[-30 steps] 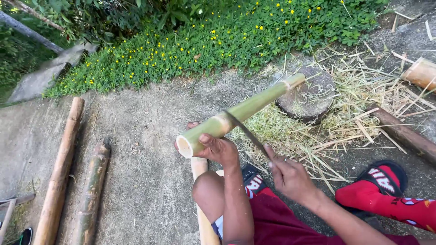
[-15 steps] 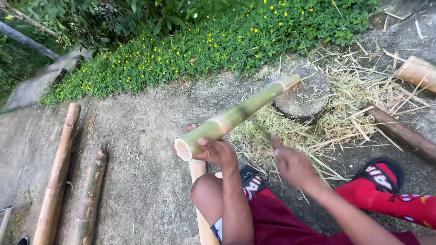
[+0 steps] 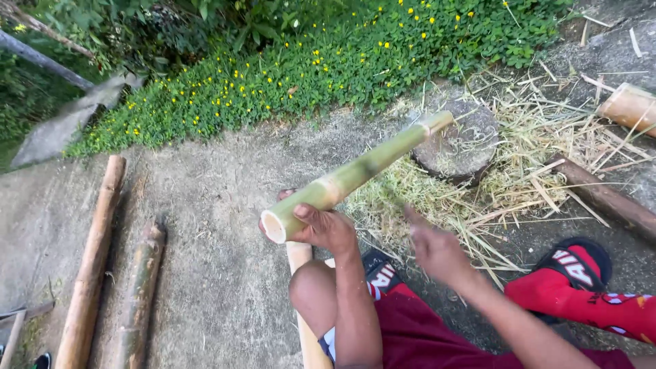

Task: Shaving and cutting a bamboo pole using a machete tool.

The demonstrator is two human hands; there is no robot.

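One view only, from the head camera, looking down at bare ground. Left hand [image 3: 326, 229] is clamped around the near end of a green bamboo pole [image 3: 355, 176], fingers wrapped over the top just behind the hollow cut end. Pole slopes up and away from the person, its far end resting on a flat round stump [image 3: 465, 143]. Near end is held above the ground, close to the left knee [image 3: 316, 290].

Right hand [image 3: 437, 249] is blurred, to the right of the pole and clear of it, fingers partly curled with one extended toward the pole. Whether it holds anything cannot be told from the blur. The two hands are apart, the left nearer the cut end.

Straw and thin shavings [image 3: 519, 171] lie scattered around the stump and under the pole's middle. Two older brown poles [image 3: 92, 263] lie side by side on the ground at the left, well apart from the hands. Another cut bamboo section [image 3: 629, 106] lies at the upper right edge. A pale strip of bamboo [image 3: 304, 321] runs under the left knee. Dark red shorts [image 3: 424, 335] and a black and red sandal [image 3: 570, 263] show at the bottom. Green plants with yellow flowers [image 3: 307, 61] border the ground at the top.
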